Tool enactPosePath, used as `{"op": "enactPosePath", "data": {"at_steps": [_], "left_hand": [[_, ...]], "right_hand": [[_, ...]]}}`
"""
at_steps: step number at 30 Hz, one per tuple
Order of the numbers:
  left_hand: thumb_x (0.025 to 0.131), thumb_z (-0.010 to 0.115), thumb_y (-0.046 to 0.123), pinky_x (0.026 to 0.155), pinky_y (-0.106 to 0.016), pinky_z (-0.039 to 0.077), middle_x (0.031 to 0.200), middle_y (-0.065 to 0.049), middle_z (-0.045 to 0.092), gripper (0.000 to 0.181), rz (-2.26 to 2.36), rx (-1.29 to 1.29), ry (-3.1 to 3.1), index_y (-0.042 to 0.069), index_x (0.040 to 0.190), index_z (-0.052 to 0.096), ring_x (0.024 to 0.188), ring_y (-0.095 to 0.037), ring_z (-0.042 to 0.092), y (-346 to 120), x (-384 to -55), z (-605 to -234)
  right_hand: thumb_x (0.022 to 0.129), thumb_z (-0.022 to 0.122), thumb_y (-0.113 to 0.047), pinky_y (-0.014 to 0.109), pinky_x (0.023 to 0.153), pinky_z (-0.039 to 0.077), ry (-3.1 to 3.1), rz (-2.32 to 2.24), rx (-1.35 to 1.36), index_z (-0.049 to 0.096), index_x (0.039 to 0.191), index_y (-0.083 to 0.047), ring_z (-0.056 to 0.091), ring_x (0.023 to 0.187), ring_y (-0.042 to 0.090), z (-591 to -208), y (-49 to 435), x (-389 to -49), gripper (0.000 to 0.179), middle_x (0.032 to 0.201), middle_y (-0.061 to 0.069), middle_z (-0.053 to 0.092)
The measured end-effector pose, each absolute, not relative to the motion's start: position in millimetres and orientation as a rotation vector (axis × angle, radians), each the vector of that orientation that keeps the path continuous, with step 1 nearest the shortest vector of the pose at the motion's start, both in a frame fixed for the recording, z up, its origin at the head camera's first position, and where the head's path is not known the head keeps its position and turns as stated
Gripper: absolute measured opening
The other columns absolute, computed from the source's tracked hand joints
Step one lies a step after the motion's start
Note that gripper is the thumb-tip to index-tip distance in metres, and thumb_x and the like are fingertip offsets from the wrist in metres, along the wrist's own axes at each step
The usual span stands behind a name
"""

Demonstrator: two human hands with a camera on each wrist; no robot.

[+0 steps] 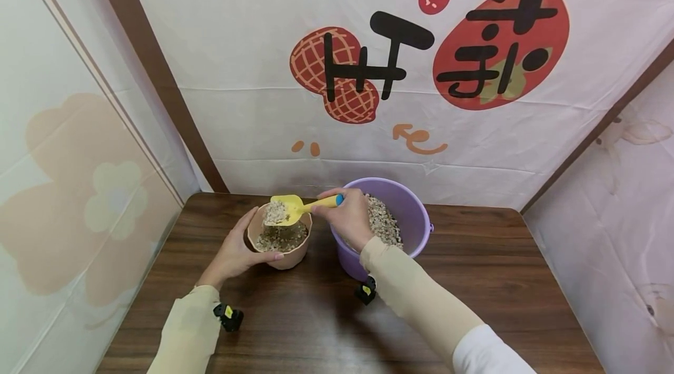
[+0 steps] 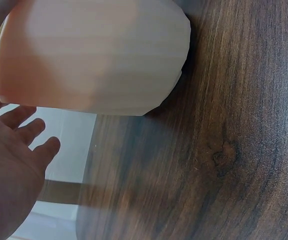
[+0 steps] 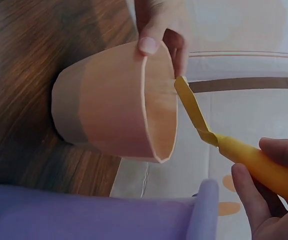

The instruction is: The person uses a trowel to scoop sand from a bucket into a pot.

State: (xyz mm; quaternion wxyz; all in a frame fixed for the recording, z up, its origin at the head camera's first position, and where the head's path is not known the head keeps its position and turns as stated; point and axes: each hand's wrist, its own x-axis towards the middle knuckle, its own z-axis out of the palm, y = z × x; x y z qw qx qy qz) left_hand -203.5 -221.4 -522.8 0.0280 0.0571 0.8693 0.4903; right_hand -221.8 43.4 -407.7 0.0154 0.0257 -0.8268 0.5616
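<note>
Gritty, pale granular soil (image 1: pixel 275 212) lies on a small yellow toy shovel (image 1: pixel 291 206) with a blue handle end. My right hand (image 1: pixel 348 217) grips its handle and holds the blade above a peach flowerpot (image 1: pixel 289 261). Inside the pot is more granular soil (image 1: pixel 281 239). My left hand (image 1: pixel 237 252) holds the pot from the left, thumb at the near rim and fingers around the far side. In the right wrist view the shovel (image 3: pixel 249 160) slants beside the pot's mouth, its load hidden. The left wrist view shows the pot's side (image 2: pixel 94 55).
Right of the pot stands a purple bucket (image 1: pixel 348 261) holding pale granular soil (image 1: pixel 383 222), partly behind my right forearm. Both containers are on a dark wooden table (image 1: pixel 474 280). A printed cloth wall (image 1: pixel 237 99) rises behind its back edge.
</note>
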Motion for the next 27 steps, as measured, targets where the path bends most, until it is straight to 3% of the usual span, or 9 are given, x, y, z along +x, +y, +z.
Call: {"op": "enactPosePath", "data": {"at_steps": [5, 9, 18, 27], "left_hand": [[0.067, 0.096, 0.041, 0.113, -0.065, 0.027, 0.163, -0.019, 0.024, 0.128, 1.504, 0.172, 2.689, 0.012, 0.163, 0.017, 0.146, -0.043, 0.027, -221, -204, -523], [0.067, 0.096, 0.041, 0.113, -0.064, 0.028, 0.163, -0.019, 0.024, 0.128, 1.503, 0.179, 2.695, 0.014, 0.164, 0.017, 0.146, -0.043, 0.028, -221, -204, -524], [0.067, 0.097, 0.040, 0.113, -0.064, 0.029, 0.164, -0.019, 0.024, 0.127, 1.515, 0.186, 2.692, 0.013, 0.163, 0.018, 0.145, -0.043, 0.028, -221, -204, -525], [0.067, 0.097, 0.037, 0.112, -0.064, 0.030, 0.163, -0.020, 0.025, 0.127, 1.530, 0.205, 2.695, 0.011, 0.163, 0.019, 0.144, -0.043, 0.030, -222, -204, -527]], "right_hand": [[0.080, 0.088, -0.016, 0.033, 0.073, 0.052, -2.622, 1.617, 0.122, 0.082, 0.094, -0.016, 0.055, 0.096, 0.023, -408, 45, -219, 0.015, 0.097, 0.000, 0.071], [0.080, 0.089, -0.017, 0.039, 0.086, 0.048, -2.676, 1.488, 0.188, 0.082, 0.094, -0.017, 0.055, 0.099, 0.025, -407, 48, -216, 0.015, 0.096, -0.001, 0.072], [0.080, 0.088, -0.012, 0.023, 0.060, 0.050, -2.689, 1.286, 0.449, 0.081, 0.094, -0.012, 0.060, 0.080, 0.014, -406, 58, -209, 0.016, 0.088, 0.001, 0.073], [0.080, 0.088, -0.010, 0.023, 0.063, 0.052, -2.636, 1.260, 0.563, 0.081, 0.095, -0.009, 0.063, 0.081, 0.013, -398, 68, -199, 0.017, 0.089, 0.001, 0.075]]}}
